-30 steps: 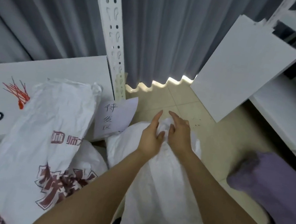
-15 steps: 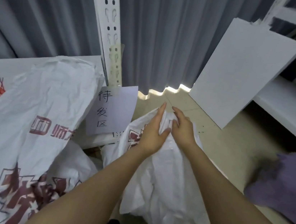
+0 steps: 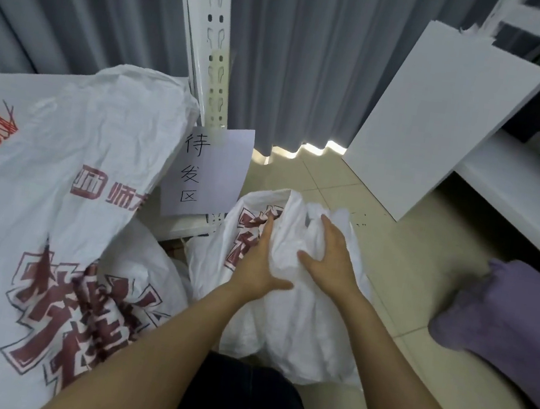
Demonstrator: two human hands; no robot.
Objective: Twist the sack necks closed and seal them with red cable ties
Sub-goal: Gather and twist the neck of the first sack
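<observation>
Dim, cool indoor light is spreading evenly, while a thin strip of daylight is leaking under the hem of the grey curtain (image 3: 313, 72) and burning out on the floor tiles (image 3: 328, 191). The white board (image 3: 443, 131) is reflecting softly, without glare. Deep shadow is pooling under the shelf (image 3: 518, 189) at the right. The left hand (image 3: 259, 264) and right hand (image 3: 332, 253) are showing fairly sharp; the purple cloth (image 3: 515, 312) is smearing into blur. Wide-angle distortion is bending the rack upright (image 3: 213, 25).

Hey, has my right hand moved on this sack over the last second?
Yes. The right hand has slid down from the top edge of the white sack toward the person, ending farther from the handwritten paper sign.
</observation>
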